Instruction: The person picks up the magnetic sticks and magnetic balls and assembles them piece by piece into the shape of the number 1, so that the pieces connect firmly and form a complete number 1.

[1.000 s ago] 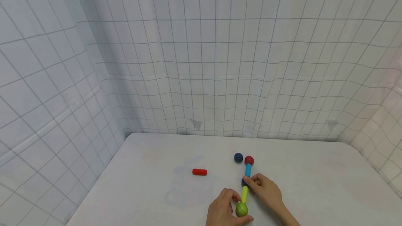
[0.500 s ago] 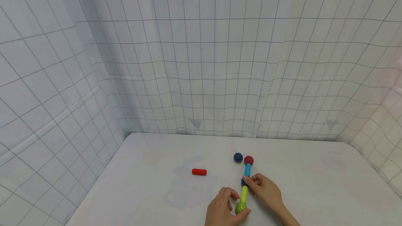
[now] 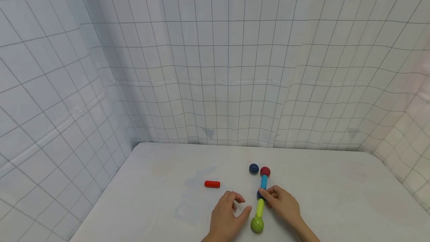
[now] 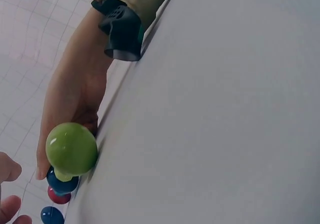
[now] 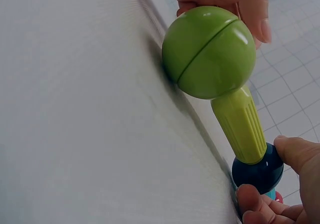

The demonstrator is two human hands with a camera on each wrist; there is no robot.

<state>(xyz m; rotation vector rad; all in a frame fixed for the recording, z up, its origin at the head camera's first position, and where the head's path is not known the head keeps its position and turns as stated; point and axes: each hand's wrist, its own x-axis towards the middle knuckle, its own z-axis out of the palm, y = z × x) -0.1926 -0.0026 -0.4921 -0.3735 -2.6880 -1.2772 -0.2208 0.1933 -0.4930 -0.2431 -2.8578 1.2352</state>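
Observation:
A chain of balls and rods lies on the white table, running away from me in the head view. At its near end is a green ball, joined to a yellow-green rod. Beyond it come a dark blue ball, a light blue rod and a red ball. My right hand pinches the dark blue ball between thumb and fingers. Just left of the green ball, my left hand holds nothing, its thumb and fingers spread apart and loosely bent.
A loose dark blue ball sits beside the red ball. Further left lies a red rod. Grid-patterned white curtains rise behind the table and along both sides.
My left hand has let go of the green ball and drawn back to the left. The right hand keeps its pinch on the dark blue ball.

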